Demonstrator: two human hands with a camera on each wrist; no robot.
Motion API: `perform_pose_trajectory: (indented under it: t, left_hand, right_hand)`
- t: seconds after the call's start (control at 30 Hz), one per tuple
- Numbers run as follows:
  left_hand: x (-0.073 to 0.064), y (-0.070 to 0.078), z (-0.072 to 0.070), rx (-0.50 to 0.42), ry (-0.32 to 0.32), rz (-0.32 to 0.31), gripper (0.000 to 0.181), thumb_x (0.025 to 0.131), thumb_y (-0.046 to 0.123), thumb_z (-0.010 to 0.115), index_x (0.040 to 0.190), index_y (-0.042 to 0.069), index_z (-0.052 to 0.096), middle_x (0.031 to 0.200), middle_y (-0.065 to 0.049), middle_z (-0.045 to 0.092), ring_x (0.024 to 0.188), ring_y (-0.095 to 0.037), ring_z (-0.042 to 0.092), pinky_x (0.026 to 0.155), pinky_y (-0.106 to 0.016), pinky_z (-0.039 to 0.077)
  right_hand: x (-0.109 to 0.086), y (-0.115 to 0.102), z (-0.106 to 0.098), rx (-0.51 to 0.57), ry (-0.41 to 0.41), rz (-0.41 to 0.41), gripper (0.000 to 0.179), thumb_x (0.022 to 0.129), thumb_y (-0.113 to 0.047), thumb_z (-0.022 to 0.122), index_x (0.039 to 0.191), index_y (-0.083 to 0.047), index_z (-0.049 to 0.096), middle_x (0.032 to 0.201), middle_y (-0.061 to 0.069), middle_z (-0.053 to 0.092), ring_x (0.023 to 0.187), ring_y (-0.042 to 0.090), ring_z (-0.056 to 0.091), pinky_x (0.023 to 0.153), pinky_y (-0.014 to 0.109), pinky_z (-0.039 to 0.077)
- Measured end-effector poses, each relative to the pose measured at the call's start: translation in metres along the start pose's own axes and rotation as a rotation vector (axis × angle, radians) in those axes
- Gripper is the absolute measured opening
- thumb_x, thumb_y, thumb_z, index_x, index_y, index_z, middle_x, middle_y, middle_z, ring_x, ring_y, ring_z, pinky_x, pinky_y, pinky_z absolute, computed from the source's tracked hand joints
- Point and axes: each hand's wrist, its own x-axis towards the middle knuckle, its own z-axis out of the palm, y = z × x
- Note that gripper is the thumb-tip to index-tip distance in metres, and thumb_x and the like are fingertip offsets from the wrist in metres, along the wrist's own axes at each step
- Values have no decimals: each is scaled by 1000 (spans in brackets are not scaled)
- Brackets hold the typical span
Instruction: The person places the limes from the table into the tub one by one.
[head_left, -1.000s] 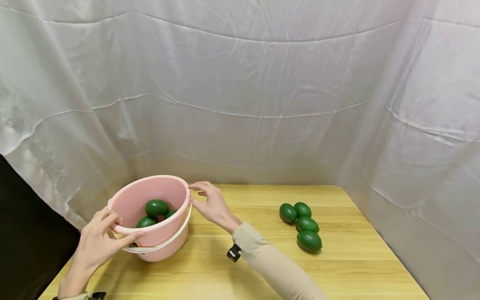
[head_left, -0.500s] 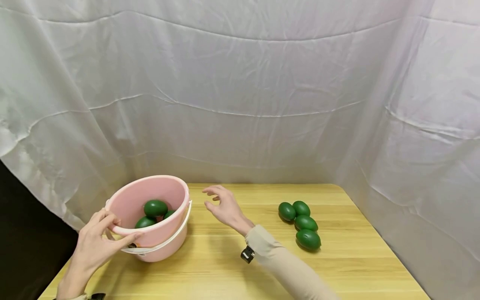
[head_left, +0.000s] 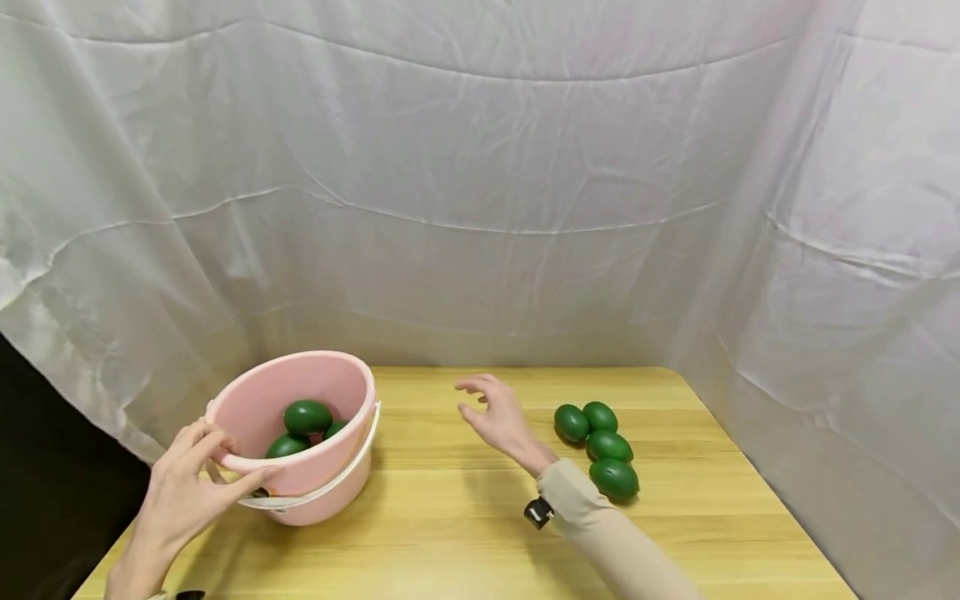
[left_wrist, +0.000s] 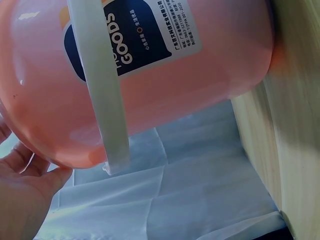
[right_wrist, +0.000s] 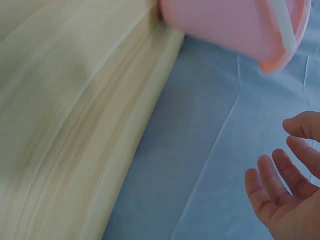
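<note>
Four green ovals (head_left: 609, 447) on tabletop (head_left: 420, 533), left hand (head_left: 180, 485) pinching pink bucket (head_left: 322, 467) rim — right hand (head_left: 502, 419) loosely spread

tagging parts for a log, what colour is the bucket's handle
White; the handle shows best in the left wrist view, across the pink bucket.

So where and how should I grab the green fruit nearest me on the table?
Probably by its left and right ends, your right hand coming from above: the green fruit lies on its side, both ends look free, and another fruit crowds its far side.
</note>
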Motion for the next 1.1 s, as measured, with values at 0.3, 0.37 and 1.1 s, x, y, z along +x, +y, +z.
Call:
perform_pose_trajectory:
  t: [0.3,0.37,1.1]
  left_hand:
    - [-1,-1,-1,-73,41,5,50,42,8,96,79,7,63,85,4,52,82,9,43,74,-5,31]
    - [-1,-3,-1,-72,34,5,49,42,8,96,79,7,63,84,4,51,80,9,43,73,-5,31]
    - [2,-3,-3,-54,23,2,50,41,14,96,76,14,60,83,9,50,77,8,41,70,-8,29]
  right_hand:
    - [-14,31,-41,-74,-5,151,29,90,-14,70,118,-13,68,121,8,65,110,26,62,93,45,51]
    - [-18,36,-51,-96,-25,183,29,90,-16,71,119,-13,68,121,8,65,111,26,62,94,46,50]
    - [-63,77,-140,-271,-297,376,33,85,-13,75,110,5,67,110,21,68,102,35,64,88,51,51]
